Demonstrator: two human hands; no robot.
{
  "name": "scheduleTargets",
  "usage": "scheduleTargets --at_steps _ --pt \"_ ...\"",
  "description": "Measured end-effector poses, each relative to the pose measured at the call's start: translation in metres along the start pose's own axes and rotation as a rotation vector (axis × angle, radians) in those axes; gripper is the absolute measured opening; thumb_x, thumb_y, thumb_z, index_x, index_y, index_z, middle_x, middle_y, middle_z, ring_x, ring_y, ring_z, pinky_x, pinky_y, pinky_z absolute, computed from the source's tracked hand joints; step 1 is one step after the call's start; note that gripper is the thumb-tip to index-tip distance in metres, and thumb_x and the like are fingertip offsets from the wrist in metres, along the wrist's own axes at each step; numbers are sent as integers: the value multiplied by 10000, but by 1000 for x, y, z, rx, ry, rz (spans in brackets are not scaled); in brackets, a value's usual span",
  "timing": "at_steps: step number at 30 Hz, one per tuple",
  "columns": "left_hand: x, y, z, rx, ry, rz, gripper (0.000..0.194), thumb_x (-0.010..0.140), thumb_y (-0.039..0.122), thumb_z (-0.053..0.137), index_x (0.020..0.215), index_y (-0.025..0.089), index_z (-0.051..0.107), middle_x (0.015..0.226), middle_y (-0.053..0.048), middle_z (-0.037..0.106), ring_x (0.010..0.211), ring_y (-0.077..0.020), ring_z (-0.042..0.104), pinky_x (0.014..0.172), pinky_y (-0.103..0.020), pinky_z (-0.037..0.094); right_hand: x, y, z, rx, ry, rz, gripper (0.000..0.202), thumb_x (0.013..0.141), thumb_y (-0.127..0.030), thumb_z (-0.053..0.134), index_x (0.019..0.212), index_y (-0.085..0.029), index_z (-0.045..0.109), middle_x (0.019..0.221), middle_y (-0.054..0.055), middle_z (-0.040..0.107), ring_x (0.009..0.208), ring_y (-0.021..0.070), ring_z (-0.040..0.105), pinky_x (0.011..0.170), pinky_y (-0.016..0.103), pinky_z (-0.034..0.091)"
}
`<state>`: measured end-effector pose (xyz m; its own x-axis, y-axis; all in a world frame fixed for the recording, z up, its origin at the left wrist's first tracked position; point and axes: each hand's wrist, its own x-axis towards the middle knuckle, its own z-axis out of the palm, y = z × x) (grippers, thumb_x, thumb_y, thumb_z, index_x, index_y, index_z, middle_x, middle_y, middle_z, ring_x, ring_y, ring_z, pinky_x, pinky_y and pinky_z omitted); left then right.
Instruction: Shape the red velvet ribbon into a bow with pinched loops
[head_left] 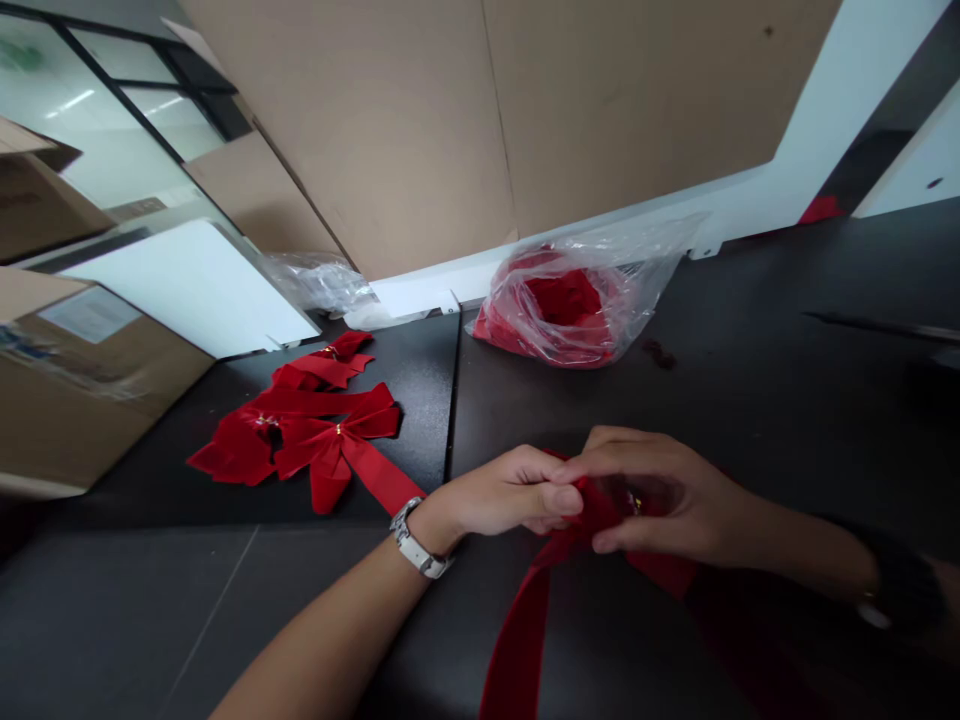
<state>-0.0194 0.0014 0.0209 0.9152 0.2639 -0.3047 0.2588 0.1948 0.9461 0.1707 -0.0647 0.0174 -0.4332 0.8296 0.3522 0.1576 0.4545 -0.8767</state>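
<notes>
While a brown cardboard box [127,390] stands at the far left, a loose group of red velvet bows with gold ties [307,440] lies near it on the black desk [525,410]. Further right, the left hand [502,495], with a silver-and-white watch [420,545] at its wrist, pinches a shiny-tied red ribbon bow [600,510] between thumb and curled fingers, nearer than the clear plastic bag of red fabric [630,310]. Half closed, the right hand [694,490] curves around the same bow, its thumb and forefinger apart.

No lettering can be read. The pale rectangular paper label [90,314] on the brown cardboard box [112,410] is too blurred.
</notes>
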Motion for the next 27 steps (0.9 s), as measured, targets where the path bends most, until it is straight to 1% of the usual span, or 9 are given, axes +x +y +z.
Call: scheduleTargets --at_steps 4,6,9,11,14,17,20,24,27 --pt "1 -2 2 -15 28 -19 672 628 770 561 678 115 422 554 39 375 533 -16 340 478 -144 279 -2 2 2 -173 87 -93 309 746 -325 751 1025 -218 673 737 9 613 633 112 570 575 218 447" --pt "2 -4 2 -22 23 -4 663 654 768 541 690 117 422 560 42 358 526 -13 325 477 -147 271 -4 3 4 -237 136 -140 353 752 -313 746 1082 -232 649 764 10 634 641 119 578 584 226 459" --pt "2 -6 1 -49 13 18 628 695 737 536 705 120 424 560 52 322 506 -9 291 474 -153 257 -5 4 6 -266 161 -190 413 771 -286 732 1166 -260 614 816 8 645 684 125 594 614 230 480" --pt "4 -7 1 -81 37 38 601 707 710 550 723 122 426 556 61 293 502 -8 264 476 -152 242 -4 4 5 -285 168 -194 378 786 -268 719 1151 -262 626 828 13 646 713 129 605 632 230 489" --pt "7 -6 3 -61 103 101 570 740 677 537 722 119 421 566 60 285 515 -10 254 496 -156 238 -3 5 3 -327 211 -176 313 802 -247 699 1110 -265 647 817 9 644 703 123 607 630 226 491" --pt "8 -1 5 84 137 179 454 811 532 541 721 97 447 645 28 372 594 -17 324 571 -154 289 -2 8 0 -355 234 -177 298 816 -201 663 1105 -271 644 837 2 651 705 116 609 628 223 491" --pt "9 2 8 170 159 192 327 838 398 539 762 88 469 730 9 407 668 -25 352 641 -154 322 -2 13 -1 -382 225 -108 265 795 -156 628 1041 -252 652 838 11 655 724 135 618 642 245 499" --pt "9 0 9 274 196 139 339 859 401 495 731 93 435 711 10 368 650 -29 311 603 -159 287 -3 21 0 -351 245 -13 194 761 -154 605 936 -229 636 827 17 654 730 153 633 642 263 512" --pt "9 -3 9 299 188 140 366 866 431 481 723 101 415 683 17 332 628 -28 286 570 -161 258 -4 23 0 -358 244 37 166 747 -171 601 903 -223 619 833 13 666 721 154 642 650 269 523"
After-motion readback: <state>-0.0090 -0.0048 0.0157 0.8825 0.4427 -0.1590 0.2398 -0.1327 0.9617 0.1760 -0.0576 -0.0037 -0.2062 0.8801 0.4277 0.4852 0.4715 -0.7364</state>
